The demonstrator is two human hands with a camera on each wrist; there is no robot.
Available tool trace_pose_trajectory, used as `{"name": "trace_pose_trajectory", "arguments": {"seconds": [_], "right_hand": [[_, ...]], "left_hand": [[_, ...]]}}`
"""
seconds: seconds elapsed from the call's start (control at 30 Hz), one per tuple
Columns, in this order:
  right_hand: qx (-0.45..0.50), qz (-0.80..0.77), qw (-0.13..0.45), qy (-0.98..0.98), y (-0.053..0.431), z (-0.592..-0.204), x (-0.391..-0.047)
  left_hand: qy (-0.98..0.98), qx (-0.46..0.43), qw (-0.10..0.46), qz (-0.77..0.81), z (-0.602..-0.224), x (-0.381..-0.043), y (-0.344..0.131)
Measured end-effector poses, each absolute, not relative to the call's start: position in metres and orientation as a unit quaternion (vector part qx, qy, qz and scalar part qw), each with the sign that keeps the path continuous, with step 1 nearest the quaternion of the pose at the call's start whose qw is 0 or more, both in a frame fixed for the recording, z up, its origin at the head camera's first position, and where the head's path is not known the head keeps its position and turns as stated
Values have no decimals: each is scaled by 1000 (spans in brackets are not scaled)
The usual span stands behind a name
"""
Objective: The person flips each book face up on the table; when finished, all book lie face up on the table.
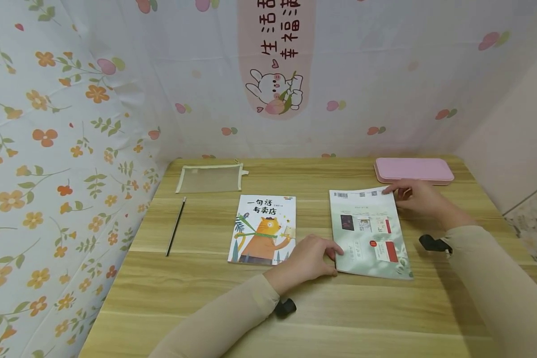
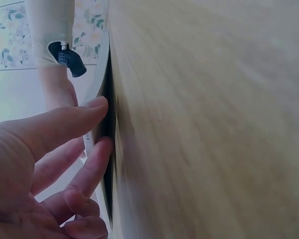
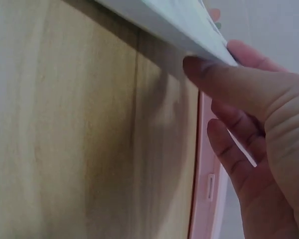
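Observation:
A pale green book [image 1: 362,233] lies with its barcode side up at the right of the table. My right hand [image 1: 413,199] pinches its far right corner; in the right wrist view the thumb [image 3: 224,82] is under the pages and that corner is raised off the wood. At the near left edge, my left hand [image 1: 309,261] grips the book between thumb and fingers. The left wrist view has the fingertips [image 2: 97,154] right at this edge, with a dark gap beneath it. Left of that hand lies a book with an orange cat cover [image 1: 261,228].
Behind the right hand sits a pink pencil case [image 1: 413,170] near the table's back edge. A mesh zip pouch [image 1: 211,179] lies at the back left, with a dark pencil [image 1: 175,226] in front of it. Printed cloth [image 1: 371,74] hangs behind the wooden table [image 1: 340,318].

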State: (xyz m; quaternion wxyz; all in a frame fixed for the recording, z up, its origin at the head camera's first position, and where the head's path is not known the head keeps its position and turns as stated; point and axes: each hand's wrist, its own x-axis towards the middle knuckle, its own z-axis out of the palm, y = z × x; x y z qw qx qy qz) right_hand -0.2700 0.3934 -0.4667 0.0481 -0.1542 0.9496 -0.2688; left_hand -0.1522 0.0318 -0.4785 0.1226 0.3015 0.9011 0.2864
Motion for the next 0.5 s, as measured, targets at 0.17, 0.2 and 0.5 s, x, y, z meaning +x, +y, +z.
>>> {"name": "trace_pose_trajectory", "arguments": {"seconds": [0.17,0.2,0.5], "right_hand": [[-180,-288,37,940,395,-465,-269],[-184,-291,38,938,395,-464,-269],[-191,-296,54,934,398,-460,-268]], "left_hand": [[903,293,122,291,-477,-151,31],[903,292,122,291,-477,-151,31],[895,293,123,312,-475,-155,26]]}}
